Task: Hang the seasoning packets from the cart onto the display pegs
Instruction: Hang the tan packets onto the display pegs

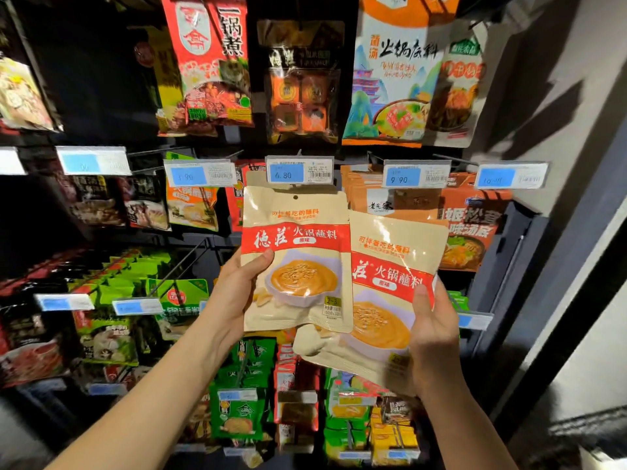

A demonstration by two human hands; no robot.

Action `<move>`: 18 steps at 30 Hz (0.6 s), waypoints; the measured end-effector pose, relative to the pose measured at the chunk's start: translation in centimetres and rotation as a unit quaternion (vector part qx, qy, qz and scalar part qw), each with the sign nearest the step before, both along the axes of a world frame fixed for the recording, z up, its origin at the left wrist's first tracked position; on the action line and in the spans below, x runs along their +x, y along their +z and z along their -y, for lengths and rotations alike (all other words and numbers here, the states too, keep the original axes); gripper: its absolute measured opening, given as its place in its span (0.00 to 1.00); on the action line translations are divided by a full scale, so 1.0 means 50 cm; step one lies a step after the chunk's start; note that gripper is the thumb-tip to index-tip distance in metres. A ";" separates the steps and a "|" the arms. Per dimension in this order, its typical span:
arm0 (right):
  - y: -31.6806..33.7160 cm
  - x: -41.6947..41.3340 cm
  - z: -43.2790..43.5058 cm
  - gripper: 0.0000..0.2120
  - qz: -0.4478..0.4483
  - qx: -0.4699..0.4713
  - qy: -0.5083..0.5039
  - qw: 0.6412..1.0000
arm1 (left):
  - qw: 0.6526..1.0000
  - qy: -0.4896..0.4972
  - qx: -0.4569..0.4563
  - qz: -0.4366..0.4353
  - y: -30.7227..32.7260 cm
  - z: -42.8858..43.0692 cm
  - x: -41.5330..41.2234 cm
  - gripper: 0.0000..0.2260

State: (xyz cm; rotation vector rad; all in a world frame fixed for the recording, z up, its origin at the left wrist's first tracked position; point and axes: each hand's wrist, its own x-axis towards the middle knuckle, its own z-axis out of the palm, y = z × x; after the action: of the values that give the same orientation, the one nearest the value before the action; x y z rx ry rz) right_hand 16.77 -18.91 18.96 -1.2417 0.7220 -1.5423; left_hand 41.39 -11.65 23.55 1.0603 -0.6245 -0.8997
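One packet (294, 266) stands upright in the left hand (234, 293), whose fingers (263, 261) grip its edge, its hole (296, 197) above them, right under the tag (299, 171). The right hand (432, 334) grips a second packet (383, 300), tilted and overlapped by the first. The hole may miss the peg (its tip hides behind the tag), crumpling the top. No cart shows.
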 end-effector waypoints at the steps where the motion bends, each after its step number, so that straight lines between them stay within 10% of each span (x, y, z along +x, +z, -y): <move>1: 0.001 -0.002 0.001 0.14 0.002 -0.002 0.001 1.000 | 1.000 -0.003 -0.004 -0.002 -0.001 0.002 0.003 0.14; 18: 0.009 -0.009 0.026 0.14 0.002 -0.002 -0.013 1.000 | 0.996 -0.037 -0.023 -0.084 0.005 0.045 0.046 0.23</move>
State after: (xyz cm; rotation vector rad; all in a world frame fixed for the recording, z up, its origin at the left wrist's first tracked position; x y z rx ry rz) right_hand 16.32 -20.21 19.42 -1.2367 0.7353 -1.5676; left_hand 43.70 -13.91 23.80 0.9145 -0.5446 -1.0223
